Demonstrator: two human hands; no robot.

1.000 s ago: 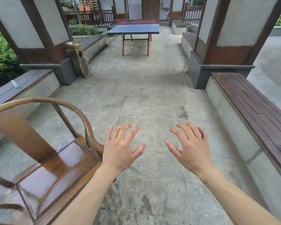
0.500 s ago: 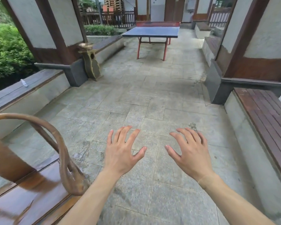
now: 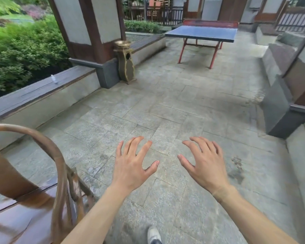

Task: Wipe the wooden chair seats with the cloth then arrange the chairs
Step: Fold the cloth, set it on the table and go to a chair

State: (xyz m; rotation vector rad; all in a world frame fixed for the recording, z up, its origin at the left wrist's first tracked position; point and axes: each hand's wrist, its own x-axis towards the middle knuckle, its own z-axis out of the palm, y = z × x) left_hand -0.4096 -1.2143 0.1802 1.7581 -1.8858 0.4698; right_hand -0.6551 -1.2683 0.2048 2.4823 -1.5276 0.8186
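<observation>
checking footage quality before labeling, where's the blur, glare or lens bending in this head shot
Head view: motion blur smears the wooden chair at lower left and the pillar base at right; the left hand and right hand stay fairly sharp; soft sheen on the chair seat; wide-angle bending tilts the pillars and curves the chair's rail; even daylight, with only a faint shadow under the ping-pong table.

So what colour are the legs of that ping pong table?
Red legs under a blue-topped table, seen in the head view.

- Soft, even daylight; brightest on the bushes (image 3: pixel 21 50) at left.
- Faint shadow under the table (image 3: pixel 202 33).
- Chair (image 3: pixel 60 173) smeared by blur.
- Straight lines bend near edges.
</observation>
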